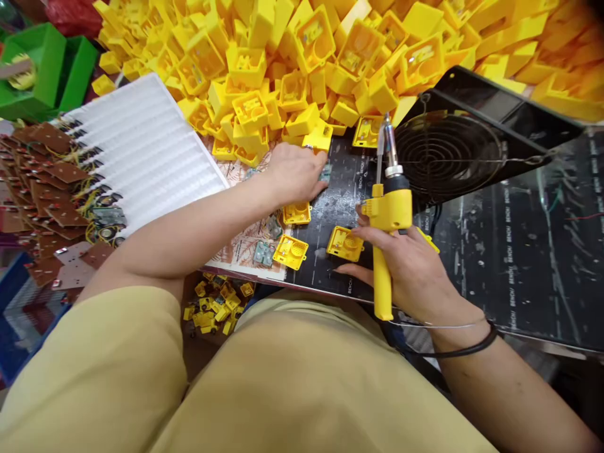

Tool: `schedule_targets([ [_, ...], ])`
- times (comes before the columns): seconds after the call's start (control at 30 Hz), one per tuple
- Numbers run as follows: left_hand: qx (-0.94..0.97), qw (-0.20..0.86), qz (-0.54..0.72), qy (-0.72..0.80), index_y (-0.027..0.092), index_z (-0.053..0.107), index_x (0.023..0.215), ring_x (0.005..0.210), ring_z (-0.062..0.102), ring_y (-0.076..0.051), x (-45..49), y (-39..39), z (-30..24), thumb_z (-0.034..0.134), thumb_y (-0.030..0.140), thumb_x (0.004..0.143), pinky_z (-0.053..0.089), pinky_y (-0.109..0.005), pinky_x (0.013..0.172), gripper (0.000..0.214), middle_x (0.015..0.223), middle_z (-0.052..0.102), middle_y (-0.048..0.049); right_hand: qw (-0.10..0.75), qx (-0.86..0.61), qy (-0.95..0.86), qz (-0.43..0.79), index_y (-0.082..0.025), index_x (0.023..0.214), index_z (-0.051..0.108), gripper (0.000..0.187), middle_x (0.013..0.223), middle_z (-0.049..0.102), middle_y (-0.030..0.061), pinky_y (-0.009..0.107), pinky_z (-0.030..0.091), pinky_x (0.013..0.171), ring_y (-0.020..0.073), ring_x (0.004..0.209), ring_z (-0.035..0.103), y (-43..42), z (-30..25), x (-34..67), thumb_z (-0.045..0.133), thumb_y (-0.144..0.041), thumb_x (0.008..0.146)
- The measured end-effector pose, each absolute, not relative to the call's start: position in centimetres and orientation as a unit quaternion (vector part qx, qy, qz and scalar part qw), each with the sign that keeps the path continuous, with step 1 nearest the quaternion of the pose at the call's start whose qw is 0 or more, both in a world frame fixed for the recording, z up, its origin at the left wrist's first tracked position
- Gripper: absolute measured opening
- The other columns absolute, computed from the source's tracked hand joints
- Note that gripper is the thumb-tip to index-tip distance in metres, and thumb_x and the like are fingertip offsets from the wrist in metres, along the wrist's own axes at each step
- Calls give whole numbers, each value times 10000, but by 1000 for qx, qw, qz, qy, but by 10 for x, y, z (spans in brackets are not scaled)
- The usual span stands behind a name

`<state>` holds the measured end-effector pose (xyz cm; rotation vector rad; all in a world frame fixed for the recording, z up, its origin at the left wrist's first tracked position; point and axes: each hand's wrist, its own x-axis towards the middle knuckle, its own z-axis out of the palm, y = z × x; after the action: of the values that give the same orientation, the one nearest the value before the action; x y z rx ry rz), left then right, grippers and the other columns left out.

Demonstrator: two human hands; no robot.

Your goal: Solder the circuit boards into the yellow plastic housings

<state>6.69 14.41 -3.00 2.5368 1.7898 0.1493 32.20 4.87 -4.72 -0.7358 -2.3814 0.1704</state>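
My left hand [298,173] reaches over the bench at the foot of the yellow heap. Its finger and thumb close around the edges of a small greenish circuit board [326,173]; part of the board is hidden. Just beyond the fingers lies a yellow plastic casing [321,134]. In my right hand [415,267] is a yellow soldering gun [387,217], held upright with its metal tip away from me. Solder wire [438,326] trails from the handle's bottom. Open yellow casings [291,251] lie between my arms, along with another circuit board [263,253].
A large heap of yellow casings [255,69] spans the back. A black fan [448,151] stands at the right. White ribbed foam [151,138] lies left, beside stacked brown boards [51,189] with wires. Green bins [38,69] are at far left. More yellow parts [219,305] lie below the edge.
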Motion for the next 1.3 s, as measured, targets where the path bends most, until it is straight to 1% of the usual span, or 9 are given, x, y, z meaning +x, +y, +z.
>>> schedule_targets([
  [0.17, 846, 130, 35, 516, 195, 702, 1168, 930, 719, -248, 56, 120, -6, 683, 495, 901, 538, -354, 849, 402, 944, 758, -47, 341, -333, -877, 61, -232, 1351, 507, 429, 1090, 749, 70, 368, 641, 849, 240, 959, 754, 61, -33, 314, 695, -361, 987],
  [0.27, 875, 79, 60, 474, 151, 672, 1243, 997, 715, -274, 59, 96, -1, 603, 470, 962, 532, -391, 901, 431, 1048, 763, -99, 362, -358, -854, 103, -238, 1287, 543, 339, 1123, 759, 70, 318, 629, 745, 228, 932, 767, 74, -33, 295, 667, -388, 1009],
  [0.43, 873, 2, 122, 473, 133, 621, 1303, 1092, 682, -308, 60, 70, -11, 623, 517, 957, 505, -437, 979, 517, 1141, 733, -137, 410, -376, -806, 202, -252, 1215, 553, 293, 940, 772, -14, 246, 608, 669, 151, 762, 756, 83, -35, 273, 699, -298, 966],
  [0.57, 829, 45, 178, 528, 180, 692, 1098, 1049, 675, -286, 49, 59, -10, 588, 644, 968, 487, -449, 1001, 493, 1071, 742, -99, 462, -387, -772, 200, -244, 1200, 527, 326, 927, 762, -27, 255, 640, 717, 149, 794, 768, 77, -29, 270, 723, -276, 942],
  [0.7, 824, 130, 215, 507, 189, 730, 965, 1013, 685, -236, 48, 54, -8, 552, 483, 1026, 494, -406, 983, 349, 1023, 766, -69, 495, -384, -752, 203, -265, 1179, 513, 324, 971, 749, -23, 246, 653, 697, 172, 885, 783, 70, -23, 267, 733, -275, 941],
  [0.83, 782, 219, 294, 504, 184, 713, 864, 827, 683, -157, 45, 60, -9, 570, 377, 1005, 524, -306, 828, 280, 869, 763, -26, 498, -380, -755, 194, -273, 1189, 520, 326, 967, 750, -26, 250, 666, 690, 174, 874, 784, 59, -27, 265, 736, -252, 945],
  [0.97, 724, 251, 364, 530, 196, 666, 872, 865, 699, -148, 47, 68, -12, 632, 359, 971, 549, -284, 808, 193, 917, 770, -28, 489, -372, -775, 146, -285, 1243, 521, 354, 1010, 759, -16, 278, 682, 700, 170, 808, 777, 45, -35, 264, 729, -261, 958],
  [1.17, 642, 413, 430, 483, 185, 609, 895, 936, 747, -150, 74, 61, -21, 696, 345, 955, 604, -295, 883, 192, 956, 777, -50, 495, -356, -788, 90, -323, 1290, 519, 362, 1045, 755, -26, 296, 673, 672, 181, 785, 772, 32, -42, 259, 689, -237, 983],
  [1.3, 610, 440, 436, 494, 187, 620, 950, 966, 768, -160, 80, 56, -25, 689, 372, 971, 624, -299, 866, 198, 994, 787, -53, 502, -340, -792, 74, -320, 1303, 499, 386, 1038, 755, -23, 287, 661, 675, 169, 758, 760, 32, -46, 263, 706, -281, 979],
])
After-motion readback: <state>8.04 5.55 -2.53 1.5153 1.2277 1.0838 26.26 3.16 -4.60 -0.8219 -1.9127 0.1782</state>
